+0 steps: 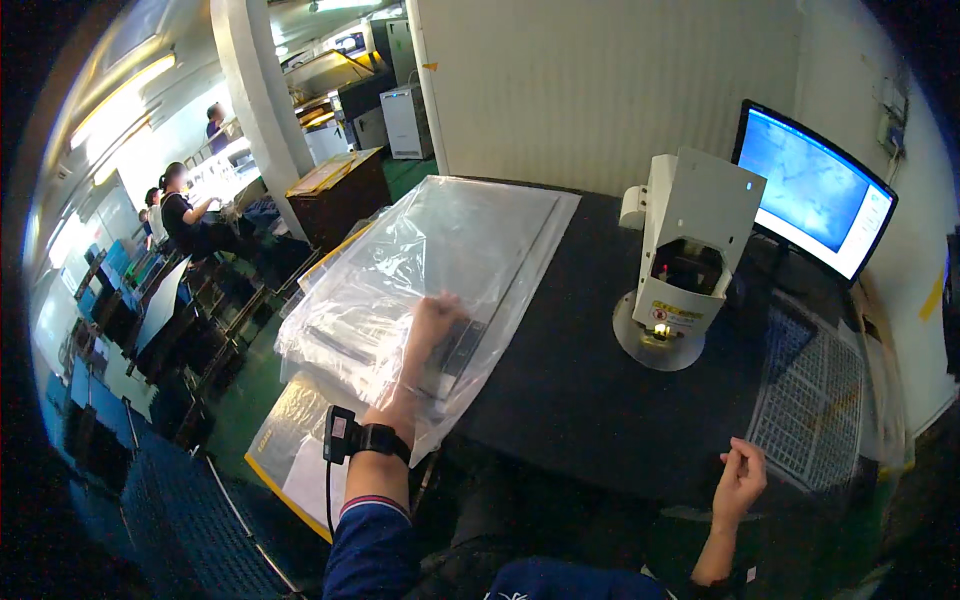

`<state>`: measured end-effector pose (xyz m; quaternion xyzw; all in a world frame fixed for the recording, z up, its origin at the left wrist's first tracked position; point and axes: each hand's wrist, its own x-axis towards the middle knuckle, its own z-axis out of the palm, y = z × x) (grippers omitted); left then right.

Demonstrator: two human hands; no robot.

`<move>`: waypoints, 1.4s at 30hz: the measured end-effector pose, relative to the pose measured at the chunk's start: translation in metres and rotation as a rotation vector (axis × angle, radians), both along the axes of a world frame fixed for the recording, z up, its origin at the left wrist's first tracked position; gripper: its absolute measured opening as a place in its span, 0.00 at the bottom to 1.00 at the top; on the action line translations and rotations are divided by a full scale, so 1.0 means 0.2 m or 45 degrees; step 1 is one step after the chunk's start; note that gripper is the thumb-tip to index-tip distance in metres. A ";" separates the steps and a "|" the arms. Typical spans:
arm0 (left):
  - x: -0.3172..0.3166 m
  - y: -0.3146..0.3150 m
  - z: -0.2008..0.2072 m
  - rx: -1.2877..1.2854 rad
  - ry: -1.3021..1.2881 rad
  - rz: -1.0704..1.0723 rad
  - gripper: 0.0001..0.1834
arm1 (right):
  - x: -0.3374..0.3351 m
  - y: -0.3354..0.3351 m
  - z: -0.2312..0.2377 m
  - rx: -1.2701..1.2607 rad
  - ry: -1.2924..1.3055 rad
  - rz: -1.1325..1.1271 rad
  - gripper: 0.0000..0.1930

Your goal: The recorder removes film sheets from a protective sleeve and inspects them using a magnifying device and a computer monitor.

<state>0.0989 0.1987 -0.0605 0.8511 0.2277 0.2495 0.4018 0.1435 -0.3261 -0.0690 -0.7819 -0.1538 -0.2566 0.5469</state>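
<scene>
My left hand [437, 318] reaches in under a clear plastic sheet or bag [400, 245], which lies over the left part of the black table. The film blurs its fingers, so their grip cannot be made out. Just right of that hand, a dark flat strip [463, 345] shows through the plastic. Over the table's near right edge, my right hand [740, 480] is raised with its fingers curled in and pressed together. Anything small between those fingertips is hidden.
A white microscope-like instrument [690, 250] on a round metal base stands right of centre, with a lit monitor [815, 190] behind it. A grey grid sheet [815, 400] lies at the right. Yellow-edged sheets [290, 450] stick out under the plastic. People sit at benches far left.
</scene>
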 end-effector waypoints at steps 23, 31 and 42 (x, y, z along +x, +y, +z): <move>-1.28 -0.40 -0.03 0.521 -0.353 0.774 0.14 | 0.06 -0.07 -0.11 -0.024 0.121 0.118 0.07; -1.40 -0.32 -0.39 -1.015 -0.637 1.667 0.61 | 0.05 -0.05 -0.08 0.029 0.160 0.113 0.08; -1.26 -0.65 -0.41 -2.144 -1.327 0.596 0.24 | -0.08 0.28 0.17 0.103 0.109 0.454 0.08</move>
